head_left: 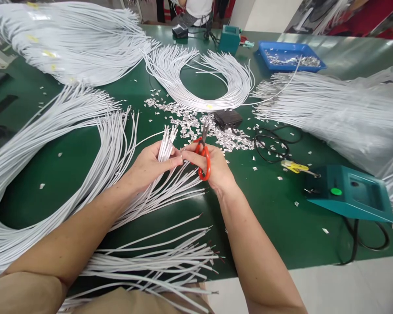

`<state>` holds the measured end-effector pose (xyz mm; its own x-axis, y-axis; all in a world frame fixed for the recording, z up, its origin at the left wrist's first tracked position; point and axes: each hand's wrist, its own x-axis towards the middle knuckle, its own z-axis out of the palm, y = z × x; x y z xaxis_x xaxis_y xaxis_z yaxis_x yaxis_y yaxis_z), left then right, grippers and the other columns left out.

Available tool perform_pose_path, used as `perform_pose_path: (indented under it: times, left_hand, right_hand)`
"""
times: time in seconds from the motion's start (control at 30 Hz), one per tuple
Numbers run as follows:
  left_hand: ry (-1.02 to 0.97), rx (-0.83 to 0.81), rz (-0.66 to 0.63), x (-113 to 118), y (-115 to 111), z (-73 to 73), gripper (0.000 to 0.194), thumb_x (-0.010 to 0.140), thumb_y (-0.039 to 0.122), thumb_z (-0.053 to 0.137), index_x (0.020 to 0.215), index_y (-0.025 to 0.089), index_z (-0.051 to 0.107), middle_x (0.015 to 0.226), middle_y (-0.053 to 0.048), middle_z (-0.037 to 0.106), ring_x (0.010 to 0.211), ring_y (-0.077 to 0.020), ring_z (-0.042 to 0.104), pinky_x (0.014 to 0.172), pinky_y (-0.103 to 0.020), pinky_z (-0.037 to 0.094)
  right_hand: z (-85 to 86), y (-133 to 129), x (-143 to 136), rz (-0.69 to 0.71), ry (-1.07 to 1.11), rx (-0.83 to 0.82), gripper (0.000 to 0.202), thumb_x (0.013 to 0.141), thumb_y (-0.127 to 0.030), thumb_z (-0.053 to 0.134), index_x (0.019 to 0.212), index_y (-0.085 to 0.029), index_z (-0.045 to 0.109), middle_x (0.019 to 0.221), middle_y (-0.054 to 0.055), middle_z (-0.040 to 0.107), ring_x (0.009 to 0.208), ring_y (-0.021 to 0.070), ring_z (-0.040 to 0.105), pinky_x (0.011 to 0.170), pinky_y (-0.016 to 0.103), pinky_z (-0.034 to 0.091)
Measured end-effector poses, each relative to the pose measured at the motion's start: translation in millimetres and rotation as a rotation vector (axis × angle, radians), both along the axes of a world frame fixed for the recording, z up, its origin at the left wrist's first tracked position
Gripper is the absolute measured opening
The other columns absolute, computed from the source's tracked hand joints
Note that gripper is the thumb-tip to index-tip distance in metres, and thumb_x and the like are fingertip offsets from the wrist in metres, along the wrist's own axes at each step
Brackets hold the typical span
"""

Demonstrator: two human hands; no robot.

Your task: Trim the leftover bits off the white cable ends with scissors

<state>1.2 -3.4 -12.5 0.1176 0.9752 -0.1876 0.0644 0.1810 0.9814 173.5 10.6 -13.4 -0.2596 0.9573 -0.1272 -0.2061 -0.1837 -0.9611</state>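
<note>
From here, L hand [148, 165] pinches white cables [166, 146] above the green table [291, 235], R hand [216, 165] bears scissors [208, 165], pinching I can't tell what — cables prob. light, springy, slickish, best gripped near the ends.

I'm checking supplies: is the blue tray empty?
Partly filled: small metallic pieces lie in the blue tray, leaving some blue bottom showing.

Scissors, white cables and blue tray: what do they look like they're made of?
Scissors: the handles are probably plastic, given their smooth, even red; the blades are slim and dark grey, so likely metal. White cables: a smooth, flexible coating, perhaps plastic or rubber, since they bend in even curves. Blue tray: likely plastic, judging by its uniform colour and slightly shiny surface.
</note>
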Motion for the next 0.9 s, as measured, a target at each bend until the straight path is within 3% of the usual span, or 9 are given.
perform_pose_path:
  times: [0.13, 0.27, 0.4, 0.63, 0.9]
  left_hand:
    - [0.049, 0.036, 0.057, -1.5, 2.1, 2.2, 0.031, 0.064, 0.034, 0.082, 0.081, 0.018, 0.061, 0.078, 0.001, 0.066, 0.069, -0.0136, 0.061, 0.067, -0.027, 0.049]
    - [0.074, 0.075, 0.115, -3.6, 5.3, 1.8, 0.029, 0.063, 0.032, 0.081, 0.081, 0.018, 0.063, 0.082, -0.001, 0.068, 0.072, -0.0149, 0.061, 0.071, -0.029, 0.048]
    - [0.096, 0.105, 0.140, -3.7, 6.3, 0.0, 0.027, 0.063, 0.031, 0.081, 0.079, 0.018, 0.064, 0.079, 0.000, 0.067, 0.071, -0.0144, 0.060, 0.072, -0.029, 0.048]
    - [0.122, 0.146, 0.128, -3.0, 5.8, -0.4, 0.026, 0.065, 0.032, 0.080, 0.080, 0.018, 0.063, 0.082, -0.001, 0.067, 0.078, -0.0167, 0.062, 0.077, -0.031, 0.049]
    - [0.190, 0.158, 0.141, -5.0, 7.6, -2.7, 0.026, 0.065, 0.031, 0.079, 0.081, 0.018, 0.064, 0.083, -0.002, 0.068, 0.078, -0.0179, 0.064, 0.075, -0.031, 0.049]
  right_hand:
    - [-1.6, 1.0, 2.1, 0.000, -0.210, 0.109, 0.020, 0.074, -0.039, 0.072, 0.079, -0.019, 0.072, 0.077, 0.000, 0.070, 0.073, 0.0142, 0.061, 0.073, 0.029, 0.047]
    - [-5.5, 2.4, 5.2, -0.051, -0.687, 0.281, 0.016, 0.078, -0.034, 0.066, 0.072, -0.019, 0.066, 0.082, 0.003, 0.069, 0.073, 0.0161, 0.059, 0.067, 0.029, 0.042]
    - [-9.4, 2.4, 2.9, 0.013, -1.040, 0.415, 0.022, 0.079, -0.031, 0.063, 0.062, -0.019, 0.057, 0.076, 0.003, 0.062, 0.066, 0.0150, 0.053, 0.059, 0.028, 0.033]
    - [-7.5, -0.5, -0.8, 0.059, -1.236, 0.511, 0.023, 0.085, -0.030, 0.057, 0.065, -0.018, 0.060, 0.072, 0.003, 0.060, 0.064, 0.0150, 0.051, 0.060, 0.030, 0.028]
    - [-10.3, -2.0, -4.2, 0.064, -1.300, 0.537, 0.024, 0.088, -0.032, 0.056, 0.071, -0.018, 0.065, 0.077, 0.006, 0.063, 0.069, 0.0169, 0.054, 0.062, 0.031, 0.030]
